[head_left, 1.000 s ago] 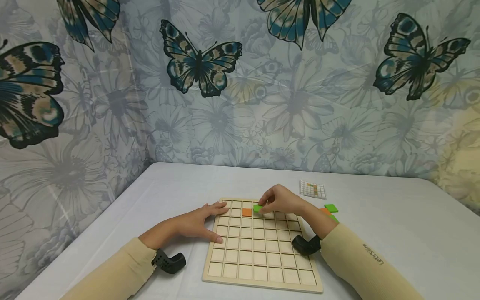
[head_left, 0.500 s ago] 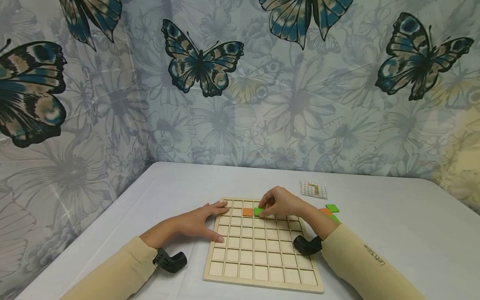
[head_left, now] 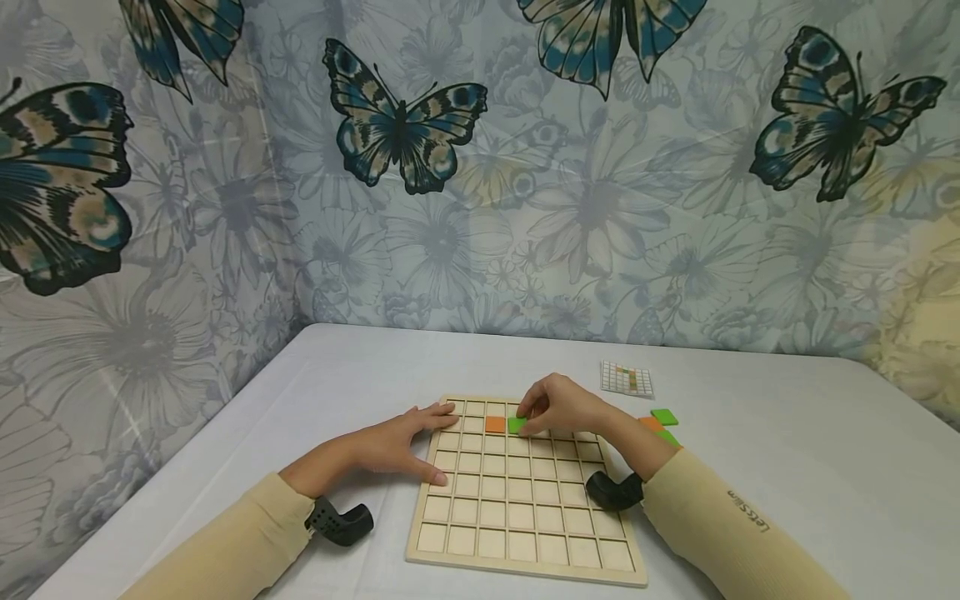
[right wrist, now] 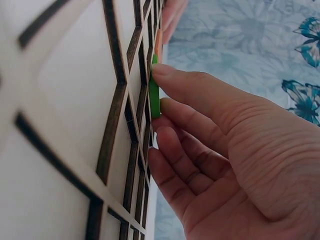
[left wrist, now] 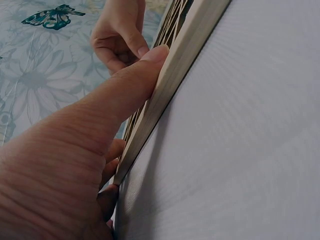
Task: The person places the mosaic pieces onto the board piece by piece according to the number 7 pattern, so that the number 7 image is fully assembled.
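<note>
A pale wooden grid board (head_left: 522,546) lies on the white table. My left hand (head_left: 390,442) rests along its left edge, fingers spread and fairly straight; in the left wrist view the thumb (left wrist: 135,82) lies on the frame. An orange square tile (head_left: 495,424) occupies a cell near the board's far side. Just right of it, my right hand (head_left: 562,404) pinches a green square tile (head_left: 516,425) between thumb and forefinger, at a cell in the same row. From the right wrist the green tile (right wrist: 154,95) shows edge-on, close against the grid, with the other fingers curled loosely below.
Right of the board, partly behind the right forearm, are loose tiles: a green one (head_left: 664,416), an orange one (head_left: 651,423) and another green one (head_left: 667,437). Farther back lies a small card (head_left: 627,378) printed with a coloured grid. A butterfly-patterned cloth (head_left: 480,250) hangs behind the table.
The green tile has come slightly nearer with the right hand's fingers, now level with the orange tile. The left hand stays on the board's edge.
</note>
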`<act>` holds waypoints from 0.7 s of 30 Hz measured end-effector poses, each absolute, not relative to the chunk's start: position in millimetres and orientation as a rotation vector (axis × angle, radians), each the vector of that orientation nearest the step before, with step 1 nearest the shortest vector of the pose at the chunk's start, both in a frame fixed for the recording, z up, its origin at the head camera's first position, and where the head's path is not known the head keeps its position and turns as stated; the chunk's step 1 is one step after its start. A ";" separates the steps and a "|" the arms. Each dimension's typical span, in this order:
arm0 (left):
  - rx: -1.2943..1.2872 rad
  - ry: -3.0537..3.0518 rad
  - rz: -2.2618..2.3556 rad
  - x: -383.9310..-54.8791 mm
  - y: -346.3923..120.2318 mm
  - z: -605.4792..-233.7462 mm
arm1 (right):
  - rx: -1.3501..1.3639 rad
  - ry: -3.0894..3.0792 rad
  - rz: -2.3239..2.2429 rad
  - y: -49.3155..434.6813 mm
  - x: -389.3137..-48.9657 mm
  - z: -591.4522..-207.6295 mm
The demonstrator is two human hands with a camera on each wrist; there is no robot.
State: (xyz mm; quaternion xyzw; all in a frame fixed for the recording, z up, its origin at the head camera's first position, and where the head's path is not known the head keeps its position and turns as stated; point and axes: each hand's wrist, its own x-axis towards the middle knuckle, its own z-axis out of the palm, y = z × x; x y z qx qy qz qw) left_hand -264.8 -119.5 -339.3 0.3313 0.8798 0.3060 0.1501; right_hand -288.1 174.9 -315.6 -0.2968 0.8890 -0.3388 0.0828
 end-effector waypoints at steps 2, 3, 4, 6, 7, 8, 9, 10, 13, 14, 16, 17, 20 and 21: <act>0.960 2.521 0.879 -265.3 -119.4 -339.7 | -0.898 2.654 -1.011 175.0 -288.3 -316.2; 0.959 2.518 0.881 -265.3 -119.4 -339.5 | -0.904 2.654 -1.011 175.1 -288.6 -316.5; 0.961 2.517 0.881 -265.4 -119.4 -339.5 | -0.909 2.653 -1.011 175.2 -288.8 -316.8; 0.958 2.519 0.875 -266.0 -119.4 -340.0 | -0.917 2.649 -1.011 175.2 -288.9 -316.9; 0.953 2.520 0.874 -266.3 -119.6 -340.1 | -0.926 2.647 -1.011 175.0 -289.4 -316.9; 0.946 2.524 0.873 -266.3 -119.9 -340.4 | -0.930 2.647 -1.009 175.0 -289.4 -316.4; 0.944 2.525 0.872 -266.4 -120.0 -340.9 | -0.935 2.649 -1.006 175.1 -289.6 -315.8; 0.938 2.523 0.876 -266.2 -120.1 -341.2 | -0.937 2.650 -1.006 175.5 -289.3 -314.8; 0.931 2.510 0.883 -264.9 -119.7 -342.3 | -0.940 2.662 -1.010 177.6 -286.8 -308.8; 0.928 2.507 0.884 -264.5 -119.4 -342.4 | -0.938 2.668 -1.014 178.3 -285.2 -305.6; 0.923 2.506 0.879 -263.6 -119.0 -342.3 | -0.949 2.665 -1.031 180.1 -281.6 -298.5; 0.922 2.512 0.873 -263.4 -119.0 -342.2 | -0.955 2.661 -1.044 180.7 -279.9 -294.8; 0.918 2.526 0.867 -263.8 -119.1 -341.5 | -0.961 2.645 -1.090 182.9 -276.1 -285.5; 0.919 2.528 0.863 -264.1 -119.3 -341.4 | -0.956 2.641 -1.102 184.2 -275.0 -283.2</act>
